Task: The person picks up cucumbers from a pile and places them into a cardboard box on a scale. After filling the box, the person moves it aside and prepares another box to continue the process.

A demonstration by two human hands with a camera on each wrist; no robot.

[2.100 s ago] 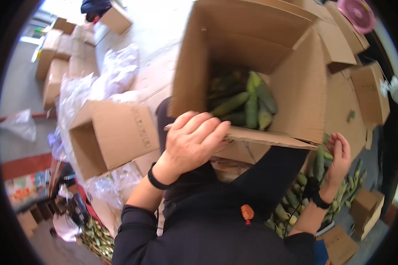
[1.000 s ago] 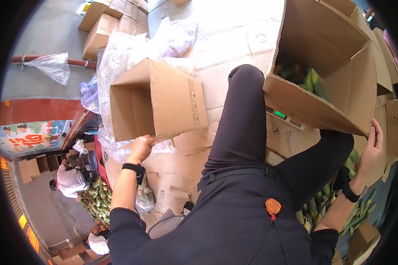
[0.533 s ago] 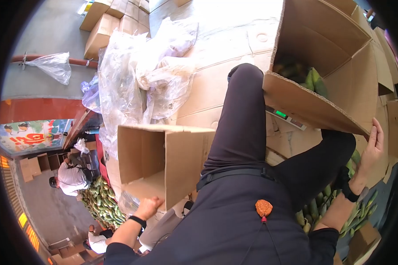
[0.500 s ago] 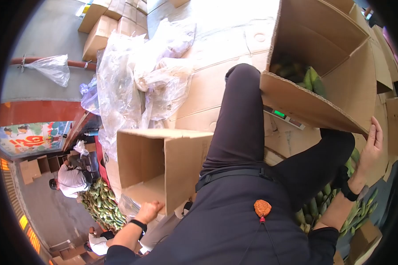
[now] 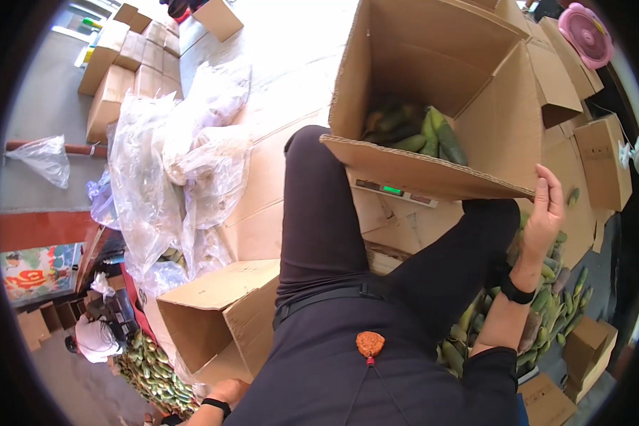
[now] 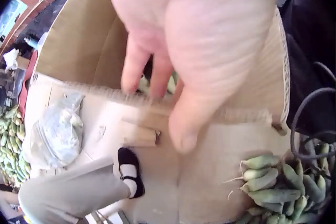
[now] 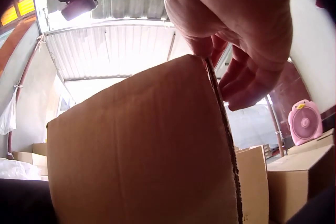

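Note:
The large cardboard box (image 5: 433, 167) holds several green, elongated vegetables (image 5: 430, 135). My right hand (image 5: 544, 224) pinches its near right corner; in the right wrist view that hand (image 7: 239, 29) has its thumb and fingers on either side of the box edge (image 7: 142, 145). At the lower left, a smaller open box (image 5: 220, 285) lies on its side against my body. My left hand (image 5: 227, 392) is at its lower edge. Up close, the left hand (image 6: 194, 40) grips the cardboard rim (image 6: 236, 115), fingers inside and thumb outside; green shapes show behind the fingers.
A scale with a green display (image 5: 392, 189) sits under the large box. Crumpled clear plastic (image 5: 149, 177) covers the left side. Vegetables (image 5: 547, 305) are heaped beside my right forearm. Another person's shoe (image 6: 130, 171) is near a plastic bag (image 6: 55, 132). Boxes and a pink fan (image 5: 586, 35) stand right.
My left hand left the large box's rim, took hold of the smaller box, and turned and drew it down toward my body. My right hand moved onto the large box's corner. The head view shifted.

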